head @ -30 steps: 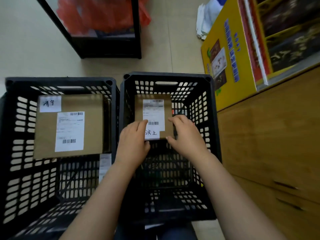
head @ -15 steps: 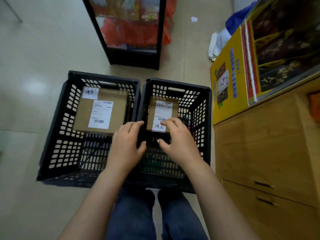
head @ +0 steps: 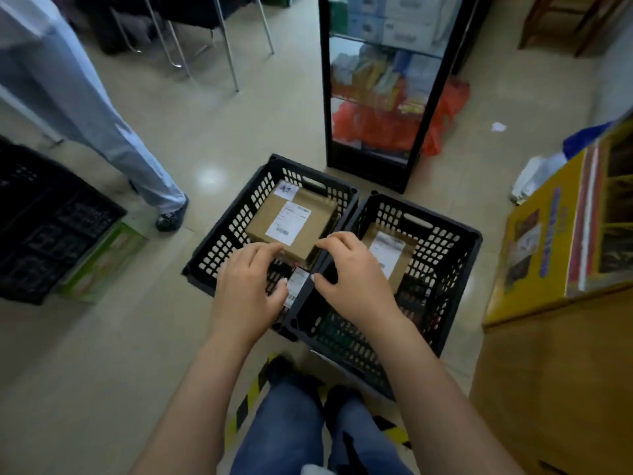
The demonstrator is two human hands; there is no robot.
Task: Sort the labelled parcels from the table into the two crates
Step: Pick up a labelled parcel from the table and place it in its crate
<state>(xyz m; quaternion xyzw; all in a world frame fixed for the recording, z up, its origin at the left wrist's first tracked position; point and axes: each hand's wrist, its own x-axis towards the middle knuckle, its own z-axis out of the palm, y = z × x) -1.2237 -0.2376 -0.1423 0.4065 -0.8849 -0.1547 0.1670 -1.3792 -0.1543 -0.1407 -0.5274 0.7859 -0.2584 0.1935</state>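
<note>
Well, both hands hang empty over the crates. My left hand [head: 248, 289] and right hand [head: 349, 275] are apart, fingers loosely bent, gripping nothing. The big parcel [head: 294, 228] lies flat in the left crate [head: 219, 245], label up. The small parcel [head: 390, 255] lies in the right crate [head: 455, 255], partly hidden by my right hand.

With one parcel in each crate and the hands free, I judge the step in hand to be fetching the next one. The table is out of view, so I cannot tell how many remain. To do it well I would read the handwritten tag before lifting and match it to the right crate. I would then lower the parcel flat with both hands — dropping it risks burying the labels already there.

The crates stand side by side, touching, on a pale glossy floor [head: 120, 354] crossed by hazard tape [head: 253, 392]. A glass shelf [head: 376, 97] stands just behind them, a yellow box [head: 548, 262] sits to the right, and another person's leg [head: 102, 125] is to the left.
</note>
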